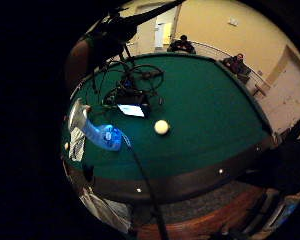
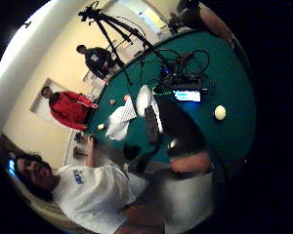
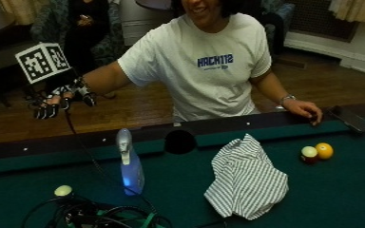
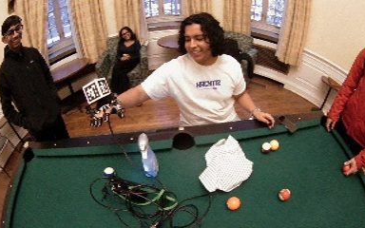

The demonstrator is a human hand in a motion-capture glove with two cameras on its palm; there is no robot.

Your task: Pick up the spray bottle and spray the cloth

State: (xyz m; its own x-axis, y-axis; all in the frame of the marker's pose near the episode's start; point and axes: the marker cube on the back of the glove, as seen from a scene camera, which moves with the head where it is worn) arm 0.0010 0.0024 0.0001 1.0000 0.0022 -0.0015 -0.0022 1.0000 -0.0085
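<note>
A blue spray bottle (image 3: 130, 166) with a pale trigger head stands upright on the green felt of the pool table (image 3: 334, 190), near the rail and a side pocket (image 3: 180, 141). To its right lies a crumpled striped cloth (image 3: 245, 178). My gloved right hand (image 3: 59, 100) hangs in the air off the table, well to the left of and above the bottle, with fingers drooping and nothing in them. The bottle (image 1: 97, 133) and the cloth (image 1: 77, 142) also show in the little finger side palm view. The bare left hand (image 3: 304, 110) rests on the rail.
A tangle of cables (image 3: 94, 216) and a white ball (image 3: 63, 190) lie on the felt in front of the bottle. Two balls (image 3: 316, 152) sit right of the cloth, and others (image 4: 233, 203) lie further out. People stand around the table.
</note>
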